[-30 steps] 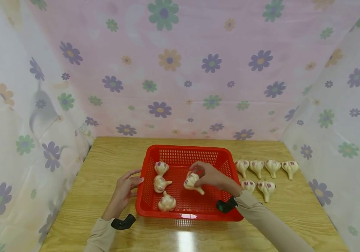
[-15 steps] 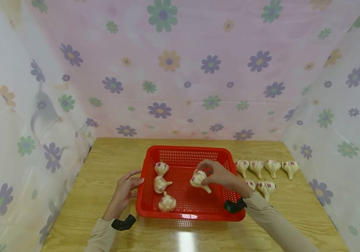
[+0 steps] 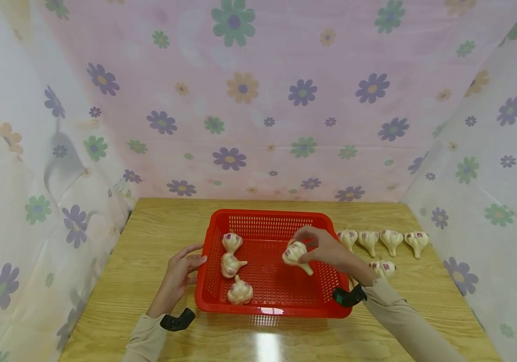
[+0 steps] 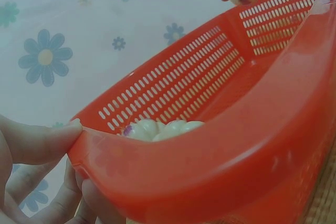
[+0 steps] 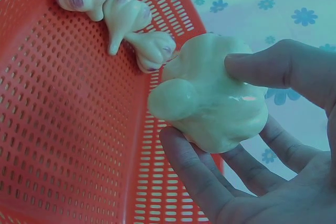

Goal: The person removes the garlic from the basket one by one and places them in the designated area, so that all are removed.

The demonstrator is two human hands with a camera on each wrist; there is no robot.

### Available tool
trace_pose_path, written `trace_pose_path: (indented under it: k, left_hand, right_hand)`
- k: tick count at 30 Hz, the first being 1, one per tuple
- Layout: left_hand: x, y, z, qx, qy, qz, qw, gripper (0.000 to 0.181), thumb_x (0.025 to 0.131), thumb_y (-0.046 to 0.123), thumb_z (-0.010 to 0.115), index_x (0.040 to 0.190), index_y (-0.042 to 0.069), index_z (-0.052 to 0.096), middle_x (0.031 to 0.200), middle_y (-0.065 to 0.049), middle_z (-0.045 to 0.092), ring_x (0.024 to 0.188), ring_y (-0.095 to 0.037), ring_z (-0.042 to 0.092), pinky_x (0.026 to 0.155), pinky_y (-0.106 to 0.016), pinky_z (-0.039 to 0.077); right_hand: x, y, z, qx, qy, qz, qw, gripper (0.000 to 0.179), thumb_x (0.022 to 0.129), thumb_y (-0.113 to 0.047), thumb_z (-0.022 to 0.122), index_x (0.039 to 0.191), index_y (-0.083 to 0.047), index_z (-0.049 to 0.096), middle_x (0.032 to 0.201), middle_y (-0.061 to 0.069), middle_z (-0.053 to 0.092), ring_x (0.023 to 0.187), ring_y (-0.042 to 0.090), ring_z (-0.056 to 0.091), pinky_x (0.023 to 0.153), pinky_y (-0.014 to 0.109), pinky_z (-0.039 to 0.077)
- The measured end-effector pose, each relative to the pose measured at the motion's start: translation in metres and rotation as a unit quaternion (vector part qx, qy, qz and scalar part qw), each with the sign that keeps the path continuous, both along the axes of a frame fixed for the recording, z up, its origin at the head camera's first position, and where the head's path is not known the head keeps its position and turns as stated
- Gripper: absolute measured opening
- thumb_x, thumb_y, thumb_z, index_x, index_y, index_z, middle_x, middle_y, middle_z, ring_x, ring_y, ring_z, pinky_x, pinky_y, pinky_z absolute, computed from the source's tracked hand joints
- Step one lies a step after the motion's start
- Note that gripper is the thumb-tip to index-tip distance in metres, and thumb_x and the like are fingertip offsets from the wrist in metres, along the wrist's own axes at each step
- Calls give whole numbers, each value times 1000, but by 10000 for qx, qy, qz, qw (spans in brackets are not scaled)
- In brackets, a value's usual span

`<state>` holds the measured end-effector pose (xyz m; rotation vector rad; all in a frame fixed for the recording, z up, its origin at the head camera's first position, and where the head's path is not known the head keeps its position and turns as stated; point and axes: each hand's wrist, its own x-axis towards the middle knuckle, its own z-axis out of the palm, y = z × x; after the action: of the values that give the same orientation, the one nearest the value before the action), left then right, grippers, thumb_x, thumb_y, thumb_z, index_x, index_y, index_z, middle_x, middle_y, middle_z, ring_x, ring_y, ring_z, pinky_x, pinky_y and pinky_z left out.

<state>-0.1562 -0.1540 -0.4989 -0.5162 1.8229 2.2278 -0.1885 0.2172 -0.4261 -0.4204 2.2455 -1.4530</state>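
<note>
My right hand (image 3: 326, 249) holds a garlic bulb (image 3: 295, 254) above the right half of the red plastic basket (image 3: 272, 313). In the right wrist view the thumb presses the held bulb (image 5: 210, 98) from one side and the fingers curl under the other. My left hand (image 3: 179, 274) pinches the basket's left rim, its thumb (image 4: 47, 139) on top and fingers below. Inside, along the left side, lie three bulbs: a back one (image 3: 232, 242), a middle one (image 3: 230, 265) with its stem pointing right, and a front one (image 3: 240, 291).
Right of the basket, a back row of several garlic bulbs (image 3: 391, 241) lies on the wooden table (image 3: 168, 221). Another bulb (image 3: 382, 269) lies in front of them, partly behind the right forearm. Flowered cloth (image 3: 267, 100) encloses the back and sides.
My right hand has carried its garlic bulb to the right across the basket, its forearm now covering more of the front bulbs on the table. The left hand and basket stay put.
</note>
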Motion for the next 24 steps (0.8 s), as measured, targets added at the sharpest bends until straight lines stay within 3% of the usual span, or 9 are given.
trace_pose_path:
  k: [15, 24]
  left_hand:
    - [1, 1, 0, 68, 35, -10, 10000, 48, 85, 8, 66, 131, 8, 53, 99, -7, 64, 79, -19, 65, 61, -38, 55]
    - [2, 1, 1, 40, 82, -26, 10000, 47, 87, 9, 65, 132, 8, 52, 97, -6, 65, 80, -20, 65, 62, -39, 55]
  right_hand:
    - [4, 21, 8, 13, 210, -84, 9997, 43, 78, -10, 76, 116, -6, 55, 124, 16, 49, 105, 34, 54, 80, 40, 50]
    - [9, 32, 15, -55, 98, -290, 9995, 44, 79, -9, 75, 118, -4, 54, 127, 17, 49, 115, 39, 49, 82, 41, 50]
